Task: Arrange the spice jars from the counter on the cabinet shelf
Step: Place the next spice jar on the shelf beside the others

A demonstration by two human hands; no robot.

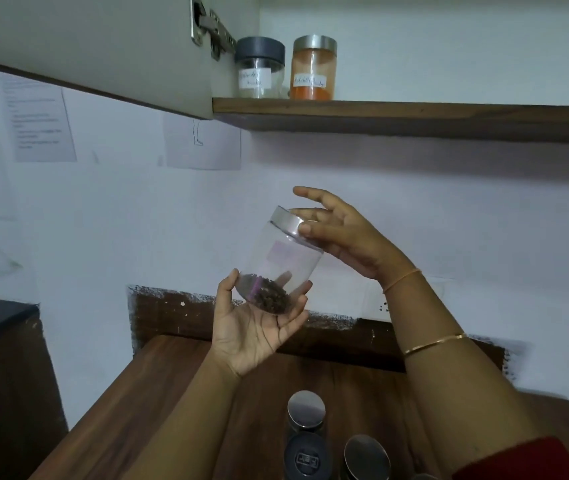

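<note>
Currently, at the centre of the view, a clear plastic jar with a silver lid [281, 261] is held in the air, well above the brown wooden table [172, 393] and well below the shelf. It is tilted, with its lid toward one o'clock. A small heap of dark spice lies in its lowest corner.

The left hand [252, 337] cups the base from below, at six o'clock of the jar, its thumb and fingers [293, 317] curled round the glassy wall. The right hand [342, 233] sits at two o'clock of the jar. Its thumb rests against the lid rim and its other fingers are spread and mostly straight, not clenched.

At twelve o'clock, the dark wooden cabinet shelf [414, 114] already carries two jars side by side at its left end: a clear jar with a grey lid [259, 69] and an orange-powder jar with a silver lid [313, 69]. At six o'clock, three round-lidded jars [306, 408] wait on the table.

This looks like the carrying step for the third jar. Next, the jar likely needs to be righted, lifted toward twelve o'clock, and set upright just right of the orange one, where the shelf shows bare board.
</note>
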